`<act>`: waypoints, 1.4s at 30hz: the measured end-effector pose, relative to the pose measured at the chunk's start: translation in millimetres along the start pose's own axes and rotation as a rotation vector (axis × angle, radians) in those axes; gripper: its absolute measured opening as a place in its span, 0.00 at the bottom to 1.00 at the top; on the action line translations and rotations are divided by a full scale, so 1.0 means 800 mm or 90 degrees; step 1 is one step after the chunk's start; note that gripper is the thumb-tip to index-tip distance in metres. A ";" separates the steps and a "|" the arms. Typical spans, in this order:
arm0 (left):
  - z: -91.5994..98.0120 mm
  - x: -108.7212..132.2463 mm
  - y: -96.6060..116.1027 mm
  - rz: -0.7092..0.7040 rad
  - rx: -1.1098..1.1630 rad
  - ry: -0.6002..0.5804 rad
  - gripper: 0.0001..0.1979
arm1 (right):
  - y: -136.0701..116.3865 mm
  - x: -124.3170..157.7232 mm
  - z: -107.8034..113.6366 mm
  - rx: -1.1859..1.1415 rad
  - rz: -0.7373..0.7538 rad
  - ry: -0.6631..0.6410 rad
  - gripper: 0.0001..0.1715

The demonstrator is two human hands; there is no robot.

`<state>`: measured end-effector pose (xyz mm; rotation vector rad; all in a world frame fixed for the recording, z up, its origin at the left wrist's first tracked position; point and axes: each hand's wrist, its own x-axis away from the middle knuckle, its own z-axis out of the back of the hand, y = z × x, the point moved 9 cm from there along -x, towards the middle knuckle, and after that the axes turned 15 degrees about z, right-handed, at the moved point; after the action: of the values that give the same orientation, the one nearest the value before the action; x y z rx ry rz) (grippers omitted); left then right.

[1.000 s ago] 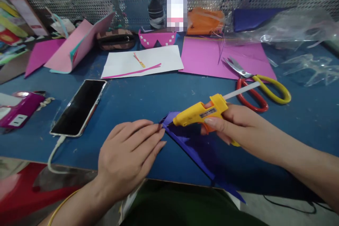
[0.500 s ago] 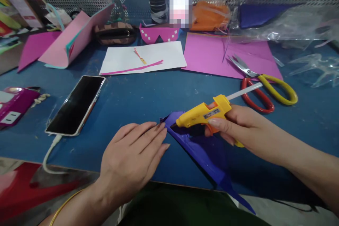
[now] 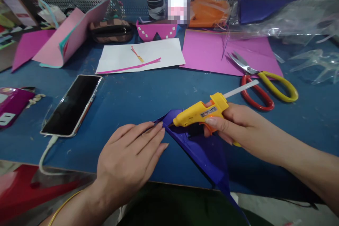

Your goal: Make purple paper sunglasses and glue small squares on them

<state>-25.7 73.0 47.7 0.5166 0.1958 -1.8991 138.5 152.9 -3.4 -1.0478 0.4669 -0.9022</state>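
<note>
A folded piece of dark blue paper (image 3: 203,152) lies on the blue table (image 3: 148,95) near its front edge, one tip hanging over the edge. My right hand (image 3: 233,123) is closed round a yellow glue gun (image 3: 201,112) with a white glue stick in its back; the nozzle touches the paper's upper corner. My left hand (image 3: 129,155) lies flat with fingers stretched out, its fingertips on the paper's left edge beside the nozzle.
A phone (image 3: 71,104) on a white cable lies at the left. Red-and-yellow scissors (image 3: 262,84) rest on a pink sheet (image 3: 212,53) at the right. Behind are a white sheet (image 3: 119,60) with pink strips, pink paper glasses (image 3: 156,30), clear plastic wrap (image 3: 291,21) and a mesh wall.
The hands, the glue gun and the blue paper have kept almost the same positions; the view has shifted slightly, and the paper's lower tip now hangs further over the table edge.
</note>
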 end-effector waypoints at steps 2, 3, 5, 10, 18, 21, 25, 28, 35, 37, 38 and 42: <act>0.000 0.000 -0.001 0.004 0.007 0.003 0.08 | -0.001 0.000 0.001 0.014 0.003 -0.004 0.29; 0.000 0.000 -0.001 0.006 0.010 0.001 0.08 | -0.002 0.000 0.001 0.020 0.005 -0.003 0.30; 0.000 0.000 -0.002 0.009 0.015 -0.003 0.08 | -0.002 0.000 0.002 0.024 0.003 -0.003 0.29; 0.000 0.001 -0.001 0.005 0.018 -0.005 0.08 | -0.003 0.001 0.003 0.020 0.002 -0.001 0.29; -0.001 0.001 -0.001 0.006 0.021 -0.008 0.08 | 0.005 0.008 0.001 -0.002 -0.039 -0.031 0.29; -0.001 0.001 -0.002 0.009 0.025 -0.008 0.08 | 0.009 0.011 0.001 0.002 -0.054 -0.033 0.29; -0.002 0.003 -0.002 0.012 0.023 -0.010 0.09 | 0.010 0.013 0.001 -0.002 -0.060 -0.023 0.29; -0.002 0.004 0.000 0.000 0.011 -0.010 0.09 | 0.010 0.016 0.001 0.004 -0.059 -0.015 0.30; -0.006 0.004 0.009 -0.052 0.000 -0.032 0.09 | 0.006 0.017 0.006 0.039 -0.004 0.009 0.29; -0.007 0.004 0.007 -0.045 0.003 -0.034 0.10 | 0.005 0.017 0.006 0.034 0.004 0.009 0.28; -0.008 0.005 0.007 -0.041 0.006 -0.039 0.10 | 0.005 0.016 0.005 0.029 0.006 0.008 0.28; -0.010 0.007 0.008 -0.035 0.022 -0.063 0.12 | 0.007 0.018 0.007 -0.006 -0.012 0.014 0.26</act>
<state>-19.3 69.2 38.8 0.4434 0.1142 -1.9790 153.5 145.1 -5.0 -1.0525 0.4807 -0.9304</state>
